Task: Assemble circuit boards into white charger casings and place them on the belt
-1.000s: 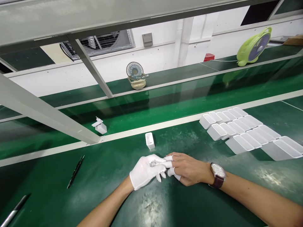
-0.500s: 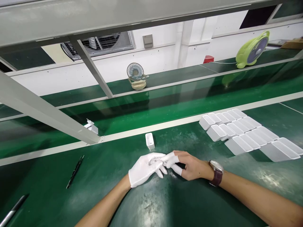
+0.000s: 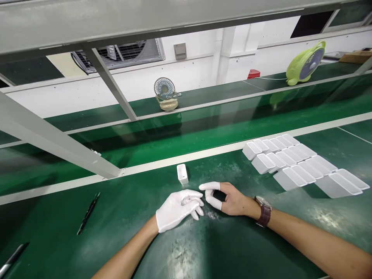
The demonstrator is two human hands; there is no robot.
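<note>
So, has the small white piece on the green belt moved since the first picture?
Yes, left: the small white piece stood clear of the slanted grey post, on its right; now that post hides most of it.

You can pass between the lone white case (image 3: 182, 174) and the rows of white cases (image 3: 306, 170); beyond your left hand (image 3: 179, 209), the slanted grey post (image 3: 58, 141) blocks you.

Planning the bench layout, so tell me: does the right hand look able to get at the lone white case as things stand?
Probably yes: the right hand is close to the lone white case, nothing shows between them, and the gloved left hand lies nearer the person.
</note>
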